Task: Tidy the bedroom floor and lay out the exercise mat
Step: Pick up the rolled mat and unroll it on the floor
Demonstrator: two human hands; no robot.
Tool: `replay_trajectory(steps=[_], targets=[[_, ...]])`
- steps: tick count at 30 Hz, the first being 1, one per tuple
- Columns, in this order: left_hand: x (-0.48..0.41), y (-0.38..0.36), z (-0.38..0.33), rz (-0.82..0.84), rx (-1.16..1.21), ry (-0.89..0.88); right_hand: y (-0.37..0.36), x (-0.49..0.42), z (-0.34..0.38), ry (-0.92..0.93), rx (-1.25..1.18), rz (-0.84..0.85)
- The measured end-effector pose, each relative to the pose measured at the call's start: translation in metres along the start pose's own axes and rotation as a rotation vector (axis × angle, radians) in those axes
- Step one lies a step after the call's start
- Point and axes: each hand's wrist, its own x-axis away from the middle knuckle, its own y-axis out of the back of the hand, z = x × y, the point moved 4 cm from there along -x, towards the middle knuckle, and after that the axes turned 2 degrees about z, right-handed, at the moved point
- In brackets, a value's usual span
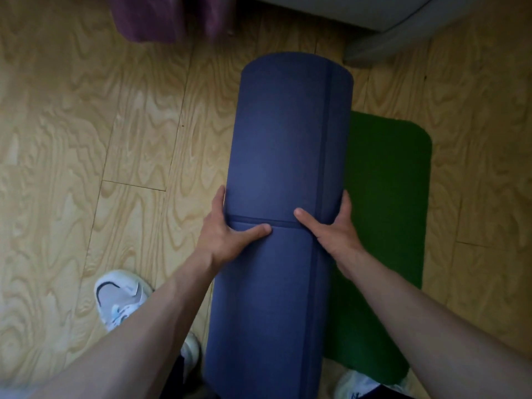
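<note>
Left of your hands: white sneaker (122, 298) on wood floor (72, 139) | your left hand (230, 228) clasps left flank of rolled blue mat (282, 168), thumb across its strap | mat upright between both hands | your right hand (334, 226) clasps right flank | right of it: green mat (388, 197) flat on floor.
</note>
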Motion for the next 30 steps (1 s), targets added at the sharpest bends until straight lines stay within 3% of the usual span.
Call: replay_trajectory(steps=[6,14,19,22,30], targets=[[-0.007,-0.006,0.019,0.092,0.33,0.009,-0.01,-0.001,-0.002,0.078,-0.076,0.042],[-0.014,0.0,-0.029,0.151,0.404,-0.11,-0.01,-0.003,0.051,0.224,-0.121,0.135],[-0.045,0.007,-0.07,0.072,0.42,-0.136,-0.003,-0.036,0.108,0.325,-0.079,0.107],[-0.049,0.006,-0.071,0.016,0.349,-0.115,-0.002,-0.043,0.108,0.251,-0.075,0.097],[-0.02,0.015,-0.076,-0.292,-0.229,-0.269,-0.006,-0.03,0.078,0.117,-0.02,0.071]])
